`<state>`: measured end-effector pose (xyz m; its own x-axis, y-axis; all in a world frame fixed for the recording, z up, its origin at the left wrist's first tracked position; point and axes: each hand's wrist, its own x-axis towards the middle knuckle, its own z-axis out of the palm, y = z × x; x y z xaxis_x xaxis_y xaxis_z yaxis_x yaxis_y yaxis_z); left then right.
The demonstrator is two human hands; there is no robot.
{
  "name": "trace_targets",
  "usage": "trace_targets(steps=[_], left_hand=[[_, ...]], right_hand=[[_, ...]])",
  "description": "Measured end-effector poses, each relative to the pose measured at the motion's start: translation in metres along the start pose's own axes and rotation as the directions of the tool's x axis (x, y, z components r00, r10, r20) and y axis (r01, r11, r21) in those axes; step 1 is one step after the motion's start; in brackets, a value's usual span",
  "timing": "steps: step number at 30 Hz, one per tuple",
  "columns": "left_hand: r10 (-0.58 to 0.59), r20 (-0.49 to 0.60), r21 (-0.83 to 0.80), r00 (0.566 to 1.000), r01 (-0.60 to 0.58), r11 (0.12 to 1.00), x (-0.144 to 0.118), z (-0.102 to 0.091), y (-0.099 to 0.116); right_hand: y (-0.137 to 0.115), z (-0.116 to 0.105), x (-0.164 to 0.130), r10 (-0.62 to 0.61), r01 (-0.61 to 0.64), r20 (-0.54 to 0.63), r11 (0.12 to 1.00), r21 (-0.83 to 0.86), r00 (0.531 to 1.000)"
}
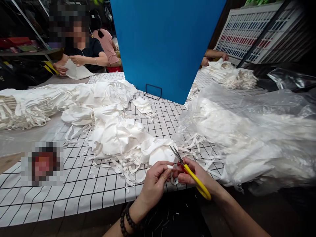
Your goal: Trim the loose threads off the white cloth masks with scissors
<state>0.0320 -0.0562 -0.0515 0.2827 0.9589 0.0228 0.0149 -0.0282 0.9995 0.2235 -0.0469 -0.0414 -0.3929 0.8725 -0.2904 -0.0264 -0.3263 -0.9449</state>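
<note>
At the front edge of the table, my left hand point(153, 182) pinches the end of a white cloth strap point(170, 167) between thumb and fingers. My right hand point(202, 175) is wrapped around scissors point(195, 180) with yellow handles, their metal blades pointing up and to the left. The fingertips of both hands nearly meet around the strap. Just beyond them lies a white cloth piece point(161, 153), at the near end of a heap of white cloth pieces point(116, 131) with loose straps. My right fingers partly hide the lower handle.
A clear plastic bag point(247, 138) full of white cloth lies at right. Stacked white cloth bundles point(32, 105) run along the left. A tall blue board point(168, 49) stands mid-table. Across the table, a person point(98, 54) handles white cloth; scraps dot the checked tablecloth point(74, 184).
</note>
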Motion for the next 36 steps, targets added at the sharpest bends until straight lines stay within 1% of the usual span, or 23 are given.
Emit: trace_targets(steps=[2, 5, 7, 8, 9, 11, 12, 13, 14, 15, 16, 17, 19, 20, 22, 25, 27, 28, 30, 31, 32, 33, 36], left_hand=[[0.056, 0.050, 0.073, 0.997, -0.060, 0.996, -0.002, 0.000, 0.005], [0.090, 0.143, 0.143, 0.986, -0.110, 0.984, -0.006, -0.001, 0.009], [0.083, 0.150, 0.176, 0.985, -0.109, 0.978, -0.009, -0.003, 0.006], [0.081, 0.133, 0.196, 0.988, -0.107, 0.975, -0.010, -0.004, 0.004], [0.088, 0.097, 0.227, 0.991, -0.108, 0.968, -0.010, -0.006, 0.001], [0.143, -0.043, 0.346, 0.989, -0.120, 0.930, -0.009, -0.009, -0.005], [0.196, -0.136, 0.437, 0.971, -0.118, 0.892, -0.007, -0.012, -0.007], [0.254, -0.226, 0.533, 0.941, -0.099, 0.841, -0.003, -0.015, -0.010], [0.300, -0.292, 0.615, 0.908, -0.061, 0.786, 0.002, -0.018, -0.012], [0.315, -0.332, 0.668, 0.889, -0.014, 0.744, 0.008, -0.023, -0.014], [0.287, -0.353, 0.679, 0.890, 0.033, 0.734, 0.015, -0.028, -0.015], [0.226, -0.361, 0.653, 0.905, 0.072, 0.754, 0.022, -0.035, -0.015], [0.083, -0.338, 0.544, 0.937, 0.123, 0.830, 0.036, -0.049, -0.011], [0.032, -0.324, 0.486, 0.946, 0.137, 0.863, 0.043, -0.057, -0.006], [-0.017, -0.320, 0.380, 0.947, 0.145, 0.913, 0.055, -0.074, 0.009], [-0.022, -0.378, 0.193, 0.926, 0.102, 0.976, 0.075, -0.100, 0.042], [0.018, -0.455, 0.103, 0.890, 0.033, 0.994, 0.092, -0.117, 0.067], [0.037, -0.501, 0.056, 0.865, -0.010, 0.998, 0.103, -0.124, 0.079], [0.030, -0.576, -0.091, 0.817, -0.101, 0.991, 0.127, -0.136, 0.099], [0.010, -0.589, -0.152, 0.808, -0.124, 0.981, 0.140, -0.140, 0.105], [-0.009, -0.588, -0.184, 0.809, -0.123, 0.975, 0.152, -0.144, 0.109], [-0.022, -0.577, -0.180, 0.816, -0.101, 0.979, 0.164, -0.146, 0.111], [-0.026, -0.540, -0.022, 0.842, 0.017, 1.000, 0.189, -0.146, 0.101]], right_hand=[[0.000, 0.013, 0.001, -0.026, 0.031, -0.096, 0.998, 0.050, 0.995], [0.002, 0.027, 0.006, -0.102, 0.125, -0.274, 0.990, 0.069, 0.956], [0.003, 0.028, 0.010, -0.142, 0.166, -0.326, 0.985, 0.048, 0.935], [0.003, 0.026, 0.011, -0.157, 0.177, -0.333, 0.984, 0.031, 0.930], [0.003, 0.023, 0.012, -0.172, 0.186, -0.332, 0.982, 0.013, 0.927], [-0.002, 0.015, 0.012, -0.197, 0.206, -0.335, 0.979, -0.010, 0.922], [-0.006, 0.010, 0.011, -0.211, 0.221, -0.345, 0.975, -0.009, 0.915], [-0.012, 0.005, 0.010, -0.229, 0.245, -0.360, 0.970, -0.003, 0.904], [-0.020, 0.000, 0.009, -0.254, 0.276, -0.378, 0.961, 0.005, 0.890], [-0.028, -0.004, 0.007, -0.283, 0.311, -0.393, 0.950, 0.009, 0.875], [-0.038, -0.008, 0.006, -0.316, 0.347, -0.404, 0.938, 0.004, 0.858], [-0.048, -0.011, 0.005, -0.350, 0.380, -0.410, 0.925, -0.008, 0.842], [-0.066, -0.016, 0.004, -0.406, 0.430, -0.414, 0.902, -0.037, 0.815], [-0.074, -0.019, 0.004, -0.429, 0.451, -0.419, 0.891, -0.050, 0.800], [-0.085, -0.023, 0.003, -0.468, 0.492, -0.457, 0.868, -0.074, 0.757], [-0.096, -0.030, 0.001, -0.497, 0.530, -0.544, 0.841, -0.110, 0.676], [-0.100, -0.034, -0.002, -0.494, 0.538, -0.596, 0.834, -0.120, 0.633], [-0.101, -0.036, -0.004, -0.487, 0.541, -0.612, 0.833, -0.114, 0.622], [-0.103, -0.041, -0.005, -0.459, 0.538, -0.629, 0.839, -0.076, 0.627], [-0.102, -0.044, -0.005, -0.447, 0.536, -0.630, 0.842, -0.057, 0.635], [-0.101, -0.047, -0.003, -0.440, 0.527, -0.624, 0.848, -0.054, 0.645], [-0.099, -0.050, -0.001, -0.438, 0.510, -0.617, 0.857, -0.067, 0.654], [-0.088, -0.057, 0.012, -0.454, 0.446, -0.598, 0.878, -0.174, 0.661]])
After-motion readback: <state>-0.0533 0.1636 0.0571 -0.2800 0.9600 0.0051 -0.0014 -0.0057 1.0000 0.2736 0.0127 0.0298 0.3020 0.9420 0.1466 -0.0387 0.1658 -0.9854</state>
